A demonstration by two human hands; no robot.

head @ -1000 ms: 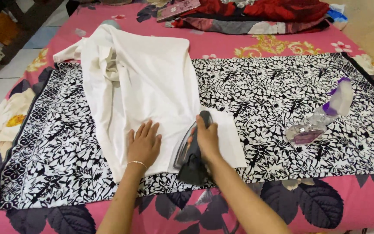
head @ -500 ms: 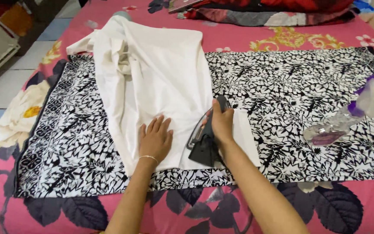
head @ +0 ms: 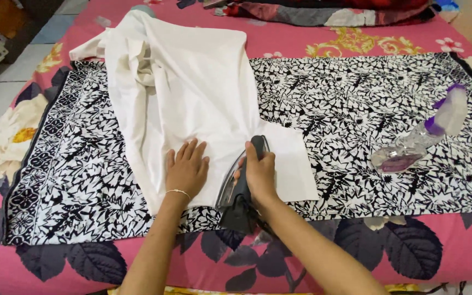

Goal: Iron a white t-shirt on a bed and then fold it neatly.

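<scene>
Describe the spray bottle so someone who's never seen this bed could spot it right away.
On the pink floral bed sheet lies a black-and-white patterned cloth. Near its right end, far from the white garment, lies the clear plastic spray bottle on its side, the only see-through thing there, with a purple-and-white trigger head.

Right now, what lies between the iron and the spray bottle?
In the head view: white garment edge, then bare black-and-white patterned cloth, between iron and spray bottle.

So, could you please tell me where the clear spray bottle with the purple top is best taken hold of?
Grip the clear spray bottle with the purple top around its narrower clear neck, just below the purple head, coming from above. It lies on its side on the black-and-white patterned cloth, apart from everything else, so its upper side is open; a trigger may be there, but it is blurred.
</scene>
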